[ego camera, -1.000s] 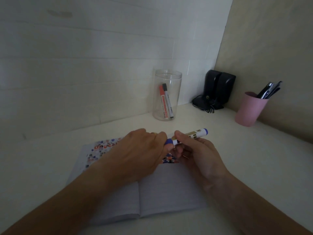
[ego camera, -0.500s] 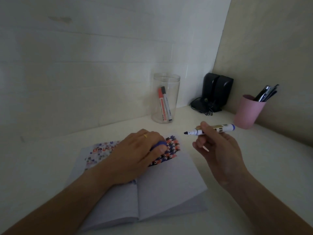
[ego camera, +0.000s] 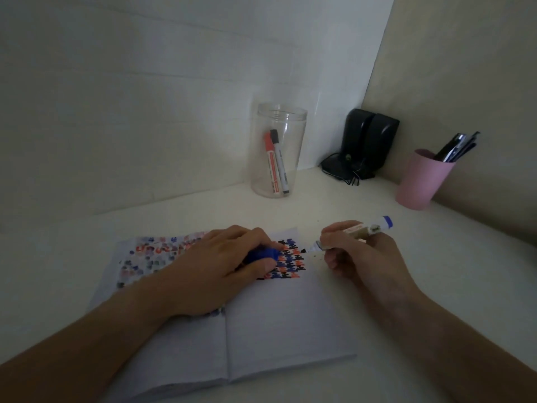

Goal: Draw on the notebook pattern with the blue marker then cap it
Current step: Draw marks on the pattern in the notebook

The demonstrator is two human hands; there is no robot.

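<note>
- Left hand [ego camera: 220,266] palm down on open notebook [ego camera: 284,324], fingers curled around blue cap [ego camera: 263,254], cap pinned against page.
- Right hand [ego camera: 357,254] closed on blue marker [ego camera: 348,233] in pinch grip, uncapped.
- Marker nearly level, blue rear end up and right of right hand, dark tip [ego camera: 303,251] pointing left toward left hand.
- Tip at right edge of pattern [ego camera: 290,261]; touching paper or just above, cannot tell.
- Pattern: rows of small blue, red and black shapes on top part of right page, between the two hands, partly hidden under left fingers.
- Fainter smudged colour marks on left page beyond left hand.
- Notebook flat on white table [ego camera: 436,315], spine running toward camera under left wrist.
- Clear jar [ego camera: 280,152] beyond both hands, upright near wall, red marker [ego camera: 269,162] and black marker [ego camera: 279,161] leaning inside.
- Black speakers [ego camera: 367,141] in corner beyond right hand, cable bunched at base.
- Pink cup [ego camera: 421,181] far right of right hand, dark pens [ego camera: 457,146] sticking out.
- Scene dim, fine detail on marker label unreadable.
</note>
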